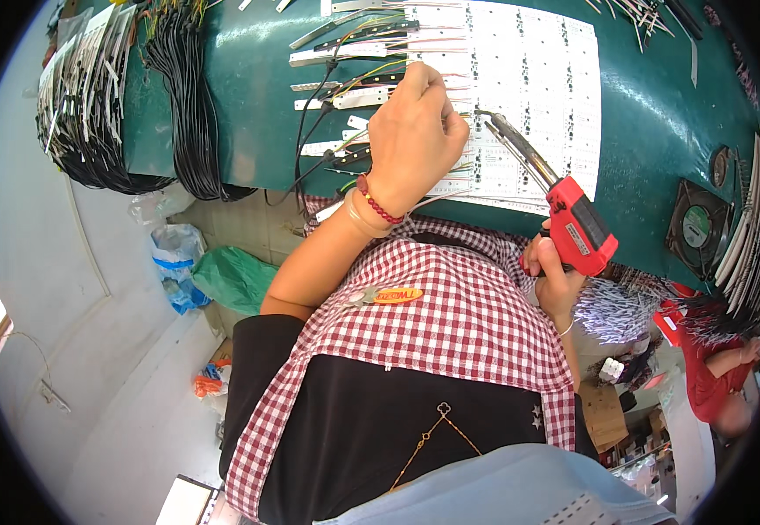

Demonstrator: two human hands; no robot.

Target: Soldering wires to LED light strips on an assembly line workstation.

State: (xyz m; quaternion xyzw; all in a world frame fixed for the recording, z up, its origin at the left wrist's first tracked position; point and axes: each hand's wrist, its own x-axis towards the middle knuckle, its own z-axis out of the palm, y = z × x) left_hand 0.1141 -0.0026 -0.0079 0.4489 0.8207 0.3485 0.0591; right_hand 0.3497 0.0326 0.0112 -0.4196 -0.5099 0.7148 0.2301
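A red and black soldering gun (579,229) is gripped in my right hand (555,269). Its metal tip reaches up and left over the white circuit board panel (544,105). My left hand (417,131) is closed in a pinch above the panel's left edge, close to the tip; whatever lies between the fingers is hidden. Thin coloured wires run from that edge to a row of slim white strips (314,58) with black parts, partly covered by my left hand and wrist. Black cables (299,149) hang from these strips over the table's front edge.
The green table (253,83) carries a bundle of black cables (189,105) and a pile of white strips with cables (87,96) on the left. At right stand a small black fan (699,226) and a bunch of grey sleeved leads (743,227). A person in red (711,376) is beyond.
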